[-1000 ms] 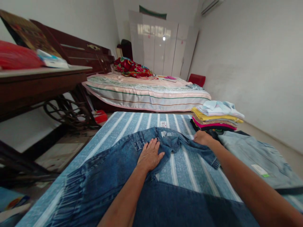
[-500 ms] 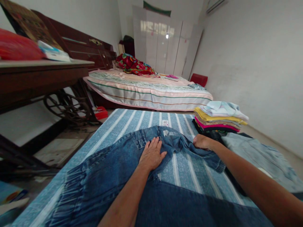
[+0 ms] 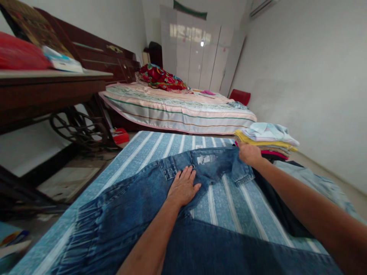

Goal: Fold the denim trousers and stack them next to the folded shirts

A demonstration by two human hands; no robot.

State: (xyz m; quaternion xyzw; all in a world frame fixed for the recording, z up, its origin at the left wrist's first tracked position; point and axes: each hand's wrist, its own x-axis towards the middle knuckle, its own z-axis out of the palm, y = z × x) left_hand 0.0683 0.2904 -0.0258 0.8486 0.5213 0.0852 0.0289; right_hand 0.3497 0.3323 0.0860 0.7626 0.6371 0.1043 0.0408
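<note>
A pair of blue jeans (image 3: 123,214) lies spread on the striped blue cover, its gathered elastic waistband at the lower left. My left hand (image 3: 185,187) rests flat on the upper leg, fingers stretched out, near a seam and a pale printed patch. Farther right, my right hand (image 3: 250,154) is closed on the far edge of that same leg, close to its ribbed cuff (image 3: 245,179). The other leg runs along the bottom of the view towards the right, partly behind my forearms.
A stack of folded clothes (image 3: 266,143) stands just beyond my right hand. Dark and light garments (image 3: 318,183) lie at the right edge. Behind are a bed (image 3: 177,110) and a white wardrobe (image 3: 189,49); a sewing-machine table (image 3: 57,89) stands left.
My right hand has moved up and away from me, pulling the upper leg straighter and its cuff up and left. My left hand has stayed in place.
</note>
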